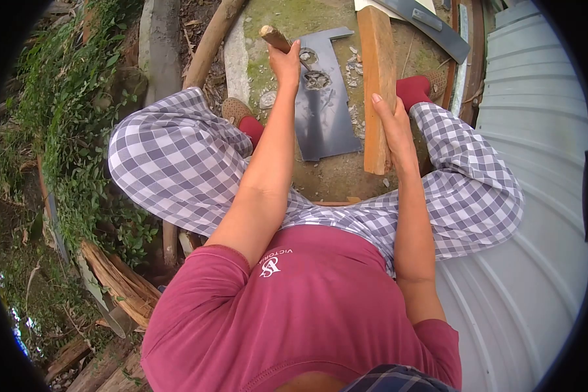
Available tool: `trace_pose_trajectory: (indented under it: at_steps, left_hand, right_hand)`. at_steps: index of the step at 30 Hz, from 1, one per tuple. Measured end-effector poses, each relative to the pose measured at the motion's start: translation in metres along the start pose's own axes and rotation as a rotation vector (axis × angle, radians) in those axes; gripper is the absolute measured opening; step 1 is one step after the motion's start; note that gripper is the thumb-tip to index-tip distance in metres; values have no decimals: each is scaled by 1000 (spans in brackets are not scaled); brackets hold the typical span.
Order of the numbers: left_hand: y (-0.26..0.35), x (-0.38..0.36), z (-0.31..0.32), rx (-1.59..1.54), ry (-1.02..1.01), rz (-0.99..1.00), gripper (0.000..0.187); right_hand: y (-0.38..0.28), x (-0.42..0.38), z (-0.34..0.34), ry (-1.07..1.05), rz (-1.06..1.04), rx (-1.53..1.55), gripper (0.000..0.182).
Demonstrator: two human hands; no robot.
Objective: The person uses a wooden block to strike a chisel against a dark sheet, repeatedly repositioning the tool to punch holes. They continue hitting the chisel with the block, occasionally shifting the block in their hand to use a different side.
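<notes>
My left hand (285,67) is closed around the wooden handle (276,39) of a tool. A thin dark part of the tool points toward a dark, flat sheet (320,121) lying on the ground. Small pale fragments (317,80) lie in a rough patch near the sheet's upper part. My right hand (396,130) grips the near part of a thick wooden beam (376,78), with the thumb on top and the fingers hidden along its right side. The beam runs lengthwise to the right of the sheet, between my feet.
A curved dark strip (431,29) lies beyond the beam at the upper right. Ribbed metal sheeting (536,130) fills the right side. Green plants (78,124), a pole (209,46) and split logs (117,281) are on the left. Stone chips (268,99) dot the ground.
</notes>
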State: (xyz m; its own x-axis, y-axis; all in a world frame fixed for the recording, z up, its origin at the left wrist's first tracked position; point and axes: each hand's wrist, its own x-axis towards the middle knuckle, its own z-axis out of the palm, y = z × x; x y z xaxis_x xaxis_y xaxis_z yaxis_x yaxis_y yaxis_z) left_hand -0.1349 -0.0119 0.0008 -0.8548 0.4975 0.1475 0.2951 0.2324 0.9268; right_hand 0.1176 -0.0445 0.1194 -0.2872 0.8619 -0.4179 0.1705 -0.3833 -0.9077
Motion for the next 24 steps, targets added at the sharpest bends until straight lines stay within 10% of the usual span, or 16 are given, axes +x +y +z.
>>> trace_pose_trajectory:
  at_steps: [24]
  left_hand:
    - [7,-7,0,6,-11,30,52]
  right_hand:
    - [6,5,-3,25,23,-43,67]
